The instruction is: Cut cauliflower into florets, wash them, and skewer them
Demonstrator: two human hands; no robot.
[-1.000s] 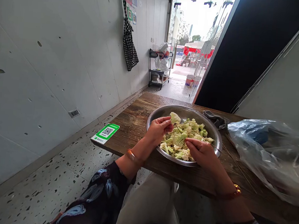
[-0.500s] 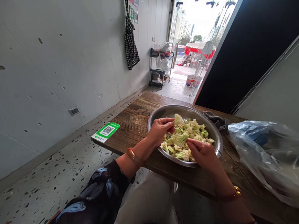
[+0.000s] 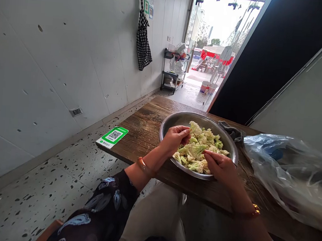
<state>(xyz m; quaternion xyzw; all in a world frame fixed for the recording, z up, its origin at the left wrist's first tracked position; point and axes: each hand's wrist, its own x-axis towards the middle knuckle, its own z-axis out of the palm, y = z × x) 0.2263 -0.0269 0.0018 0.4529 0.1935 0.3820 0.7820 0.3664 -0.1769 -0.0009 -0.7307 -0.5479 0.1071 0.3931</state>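
Note:
Between the fingertips of my left hand (image 3: pixel 176 138) is a pale cauliflower floret (image 3: pixel 195 128), raised over the far side of the bowl's contents. My right hand (image 3: pixel 221 165) pinches the stem end of a second, greener cauliflower floret (image 3: pixel 198 149), low over the near half. A thin dark stick (image 3: pixel 196 139) shows between the two hands; which hand has it, if either, I cannot tell. Beneath them, a wide steel bowl (image 3: pixel 164 124) holds many cut cauliflower florets (image 3: pixel 195 164). Both hands are closed, with the fingertips pressed together.
The bowl stands on a dark wooden table (image 3: pixel 137 133). A green QR-code card (image 3: pixel 113 136) lies at its left corner. To the right are a clear plastic bag (image 3: pixel 290 175), thin sticks (image 3: pixel 255 183) and a grey cloth (image 3: pixel 232 130). A cart (image 3: pixel 174 71) stands near the doorway.
My two hands and the florets in them have shifted very slightly right relative to the bowl. The camera view has tilted a little. Both grips look the same.

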